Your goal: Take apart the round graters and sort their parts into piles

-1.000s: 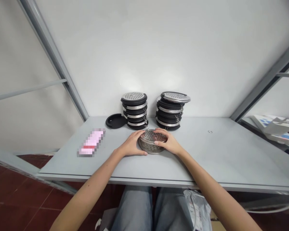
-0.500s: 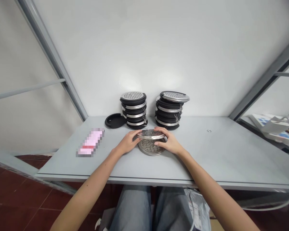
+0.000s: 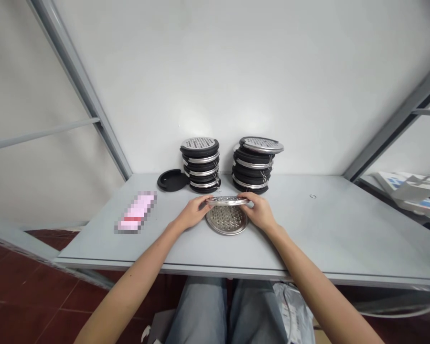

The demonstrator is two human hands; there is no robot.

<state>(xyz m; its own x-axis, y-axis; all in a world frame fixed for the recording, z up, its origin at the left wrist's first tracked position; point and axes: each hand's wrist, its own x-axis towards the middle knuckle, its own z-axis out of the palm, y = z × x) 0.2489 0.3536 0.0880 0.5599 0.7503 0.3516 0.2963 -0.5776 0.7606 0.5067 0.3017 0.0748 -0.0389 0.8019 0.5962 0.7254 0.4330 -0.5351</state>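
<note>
My left hand (image 3: 193, 212) and my right hand (image 3: 258, 211) grip opposite edges of a perforated stainless steel disc (image 3: 226, 201), which I see almost edge-on. It is held just above a round perforated steel dish (image 3: 227, 221) lying on the table between my hands. The disc's rear edge is close to the dish's far rim, and I cannot tell whether they touch. Neither hand holds anything else.
Two stacks of black-rimmed round steel strainers (image 3: 199, 165) (image 3: 254, 165) stand behind my hands by the white wall. A black round lid (image 3: 172, 180) lies to their left. A pixelated pink packet (image 3: 136, 212) rests on the grey table (image 3: 326, 229).
The steel disc has risen off the dish and tilted from a visible top face to nearly edge-on. More of the dish now shows. Both hands have moved with the disc.
</note>
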